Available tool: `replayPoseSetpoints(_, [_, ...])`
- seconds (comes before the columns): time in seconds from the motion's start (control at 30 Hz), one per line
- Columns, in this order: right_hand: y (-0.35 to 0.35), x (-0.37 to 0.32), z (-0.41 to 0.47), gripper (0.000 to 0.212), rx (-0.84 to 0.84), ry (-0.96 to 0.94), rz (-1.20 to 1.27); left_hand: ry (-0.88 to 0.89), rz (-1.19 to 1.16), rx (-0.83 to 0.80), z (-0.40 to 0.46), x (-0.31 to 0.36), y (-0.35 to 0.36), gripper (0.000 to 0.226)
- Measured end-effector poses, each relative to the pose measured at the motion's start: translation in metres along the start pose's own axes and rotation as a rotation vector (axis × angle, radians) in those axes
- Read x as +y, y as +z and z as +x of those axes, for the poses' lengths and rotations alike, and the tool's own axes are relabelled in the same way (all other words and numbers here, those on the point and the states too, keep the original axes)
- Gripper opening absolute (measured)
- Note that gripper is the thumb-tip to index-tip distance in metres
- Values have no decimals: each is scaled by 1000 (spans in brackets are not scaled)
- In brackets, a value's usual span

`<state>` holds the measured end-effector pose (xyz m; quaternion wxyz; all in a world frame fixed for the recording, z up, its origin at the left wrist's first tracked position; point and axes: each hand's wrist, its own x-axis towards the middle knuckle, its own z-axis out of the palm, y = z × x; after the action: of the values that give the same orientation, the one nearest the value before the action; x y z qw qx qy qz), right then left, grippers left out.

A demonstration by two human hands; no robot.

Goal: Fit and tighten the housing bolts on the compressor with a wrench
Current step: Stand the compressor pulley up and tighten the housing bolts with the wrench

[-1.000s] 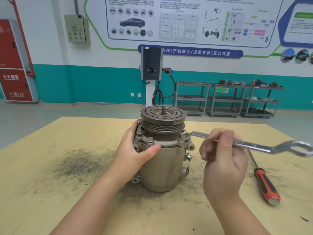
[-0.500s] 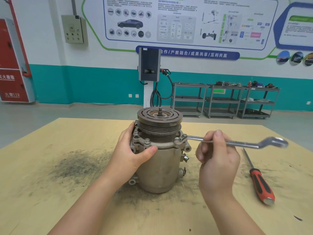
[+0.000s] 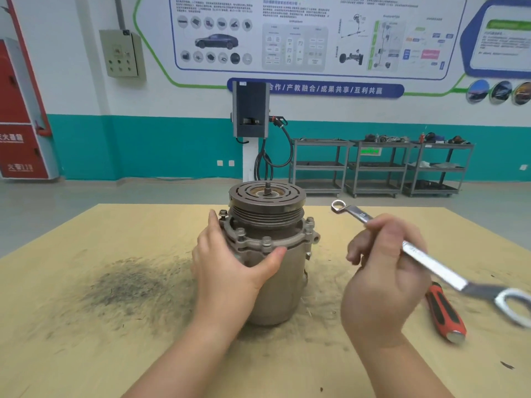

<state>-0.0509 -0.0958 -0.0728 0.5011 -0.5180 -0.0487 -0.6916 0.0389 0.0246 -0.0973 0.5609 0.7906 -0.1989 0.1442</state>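
Gripping wrench (image 3: 425,258) raised, left hand (image 3: 230,265) bracing compressor (image 3: 275,271)

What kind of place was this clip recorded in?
Probably an automotive training workshop: a car-systems wall poster, a wall-mounted charging unit with cable, parts carts, and a compressor on a wooden workbench.

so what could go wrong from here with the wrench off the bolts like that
The wrench is in the air, its ring end clear of every bolt, so it could seat crookedly on the next bolt head and slip. The right hand grips it mid-shaft, which may give weak leverage. The compressor stands upright, steadied only by the left hand, so a hard pull might tip or twist it on the table.
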Motion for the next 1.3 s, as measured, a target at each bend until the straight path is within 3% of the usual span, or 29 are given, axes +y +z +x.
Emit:
replayPoseSetpoints(0.13, [-3, 2, 14, 42, 75, 608, 393, -29, 227, 116, -25, 16, 18, 133])
replayPoseSetpoints(0.2, [-4, 6, 18, 41, 88, 771, 502, 9, 256, 136, -27, 11, 15, 129])
replayPoseSetpoints(0.37, [-6, 10, 24, 34, 30, 803, 475, 86, 19, 188, -15, 5, 6, 110])
replayPoseSetpoints(0.53, [-6, 9, 26, 37, -92, 862, 471, 69, -237, -16, 8, -5, -8, 114])
replayPoseSetpoints(0.67, [-10, 8, 32, 34, -151, 932, 423, 72, -352, -170, 19, -15, -14, 88])
replayPoseSetpoints(0.77, [-12, 7, 31, 38, -170, 822, 302, 70, -372, -203, 21, -18, -16, 78])
replayPoseSetpoints(0.87, [-9, 5, 16, 36, -225, 453, 59, 71, -360, -227, 23, -21, -18, 75])
replayPoseSetpoints(1.07, [2, 4, -14, 24, -472, -256, -209, 79, -328, -239, 30, -26, -20, 103])
replayPoseSetpoints(1.17, [3, 4, -20, 25, -533, -328, -231, 91, -297, -232, 29, -25, -19, 105])
replayPoseSetpoints(1.3, [3, 0, -11, 31, -359, -84, -110, 91, -284, -180, 25, -21, -16, 96])
